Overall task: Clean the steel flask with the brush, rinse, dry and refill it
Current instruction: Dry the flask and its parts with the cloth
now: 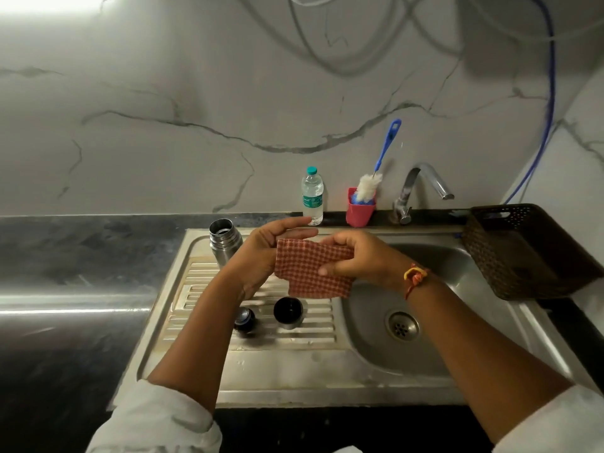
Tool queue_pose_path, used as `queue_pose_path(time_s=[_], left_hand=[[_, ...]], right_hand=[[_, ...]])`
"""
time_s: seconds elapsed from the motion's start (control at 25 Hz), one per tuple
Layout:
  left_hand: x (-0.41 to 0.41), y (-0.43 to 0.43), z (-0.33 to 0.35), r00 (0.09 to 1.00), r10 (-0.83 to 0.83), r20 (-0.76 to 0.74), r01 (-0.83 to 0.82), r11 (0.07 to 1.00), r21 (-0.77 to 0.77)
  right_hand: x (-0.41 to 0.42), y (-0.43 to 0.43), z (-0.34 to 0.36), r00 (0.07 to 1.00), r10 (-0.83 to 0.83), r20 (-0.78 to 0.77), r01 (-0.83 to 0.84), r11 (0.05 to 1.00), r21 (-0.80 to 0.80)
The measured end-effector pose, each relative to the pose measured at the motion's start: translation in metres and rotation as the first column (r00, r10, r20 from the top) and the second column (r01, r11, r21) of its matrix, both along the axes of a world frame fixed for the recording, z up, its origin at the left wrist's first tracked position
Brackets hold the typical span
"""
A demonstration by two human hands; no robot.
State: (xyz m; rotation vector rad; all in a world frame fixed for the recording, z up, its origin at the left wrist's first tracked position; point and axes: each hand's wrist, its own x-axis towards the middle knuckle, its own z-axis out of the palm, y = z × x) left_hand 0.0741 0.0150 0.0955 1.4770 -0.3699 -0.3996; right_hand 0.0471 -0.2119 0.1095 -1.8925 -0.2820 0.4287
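Note:
The open steel flask (pixel 224 240) stands upright at the back left of the sink's drainboard (pixel 196 282). My right hand (pixel 362 256) grips a red checked cloth (pixel 310 271) and lays it against the palm of my left hand (pixel 264 253), whose fingers are stretched out. The flask's cup lid (pixel 289 312) and its dark stopper (pixel 245 322) lie on the drainboard below my hands. The bottle brush (pixel 371 186), white bristles and blue handle, stands in a pink cup (pixel 359 212) at the back. A small plastic water bottle (pixel 312 197) stands next to it.
The tap (pixel 421 188) arches over the steel basin (pixel 425 322) with its drain (pixel 402 325). A dark woven basket (pixel 529 253) sits on the right edge of the sink. Dark countertop (pixel 81 256) stretches to the left. A marble wall rises behind.

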Motion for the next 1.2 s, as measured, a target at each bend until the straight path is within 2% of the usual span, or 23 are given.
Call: queue_pose_path(time_s=[0.08,0.2,0.24,0.36,0.44,0.52,0.64,0.68,0.72,0.76,0.8,0.88,0.96,1.08,1.16,1.2], left_hand=[[0.005,0.004,-0.007,1.0,-0.011,-0.027,0.012,1.0,0.024],[0.004,0.006,-0.018,0.973,-0.018,-0.23,-0.009,0.993,-0.117],[0.003,0.005,-0.021,0.968,-0.042,-0.245,0.012,0.992,-0.124],[0.001,-0.004,-0.026,0.992,-0.019,-0.126,0.019,1.0,0.0],[0.001,-0.007,-0.027,0.993,0.054,-0.104,-0.051,0.998,0.033],[0.001,-0.005,-0.031,0.995,0.014,-0.1,-0.011,1.0,0.028],[-0.004,-0.005,-0.032,0.991,-0.009,-0.134,0.004,0.999,-0.035],[-0.005,-0.006,-0.035,0.99,0.021,-0.137,-0.024,1.0,-0.02],[-0.006,-0.006,-0.041,0.992,0.08,-0.098,-0.072,0.994,0.078],[-0.008,-0.005,-0.049,0.991,0.136,-0.007,-0.13,0.96,0.248],[-0.01,-0.004,-0.063,0.98,0.162,0.119,-0.199,0.87,0.451],[-0.018,-0.002,-0.094,0.944,0.068,0.323,-0.298,0.597,0.745],[-0.028,-0.005,-0.12,0.923,-0.082,0.375,-0.309,0.422,0.852],[-0.037,-0.01,-0.142,0.918,-0.216,0.333,-0.28,0.243,0.929],[-0.036,-0.012,-0.15,0.906,-0.268,0.327,-0.299,0.142,0.944],[-0.034,-0.013,-0.151,0.909,-0.25,0.333,-0.31,0.127,0.942]], right_hand=[[0.0,0.0,0.002,0.993,-0.066,0.097,0.071,0.996,-0.047],[0.0,0.001,0.002,0.975,-0.141,0.17,0.155,0.985,-0.075],[-0.001,0.003,0.002,0.972,-0.144,0.186,0.166,0.98,-0.109],[-0.005,0.01,-0.004,0.967,-0.149,0.205,0.188,0.964,-0.19],[-0.007,0.013,-0.004,0.98,-0.159,0.122,0.18,0.968,-0.177],[-0.007,0.014,-0.001,0.989,-0.139,0.041,0.145,0.966,-0.214],[-0.004,0.02,-0.007,0.987,-0.12,0.105,0.145,0.95,-0.275],[-0.003,0.022,-0.012,0.981,-0.148,0.129,0.178,0.947,-0.267],[-0.003,0.023,-0.019,0.97,-0.196,0.146,0.229,0.938,-0.26],[-0.002,0.022,-0.028,0.954,-0.258,0.154,0.291,0.922,-0.254],[-0.003,0.019,-0.039,0.934,-0.328,0.14,0.354,0.902,-0.248],[-0.004,0.011,-0.061,0.892,-0.448,0.065,0.449,0.856,-0.256],[-0.006,0.005,-0.081,0.859,-0.512,-0.024,0.488,0.831,-0.267],[-0.009,0.002,-0.092,0.826,-0.54,-0.162,0.498,0.833,-0.24],[-0.012,-0.002,-0.095,0.805,-0.531,-0.264,0.502,0.848,-0.171],[-0.014,-0.006,-0.095,0.797,-0.518,-0.31,0.501,0.854,-0.14]])
